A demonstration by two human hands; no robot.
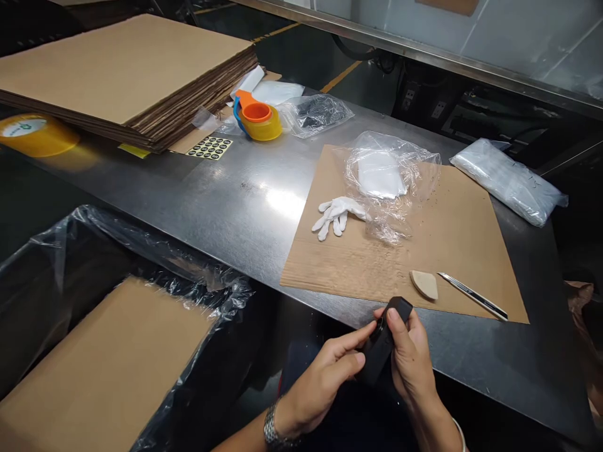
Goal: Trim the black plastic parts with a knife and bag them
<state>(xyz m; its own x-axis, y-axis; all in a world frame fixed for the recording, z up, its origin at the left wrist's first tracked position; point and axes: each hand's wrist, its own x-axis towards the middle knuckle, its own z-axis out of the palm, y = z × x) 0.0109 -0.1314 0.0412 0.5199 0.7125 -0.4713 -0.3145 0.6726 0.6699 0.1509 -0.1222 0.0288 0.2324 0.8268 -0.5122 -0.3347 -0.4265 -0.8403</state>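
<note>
Where hands [325,375] [413,356] cover it, black piece [379,353], part-hidden

Steel workbench [226,213], dim work area.
Bench spans centre, bright glare on its top. 12 o'clock: dark floor [313,53], yellow lines [342,76]. 1 o'clock: pale surface [513,37] with metal edge [424,55]. 2 o'clock: power sockets [439,110] in shadow below it.

Left hand [325,376]: index extended, thumb lying below | right hand [414,359]: gripping, thumb uppermost (rest partly hidden) | forearms [437,422] angled inward, hands close together.
</note>
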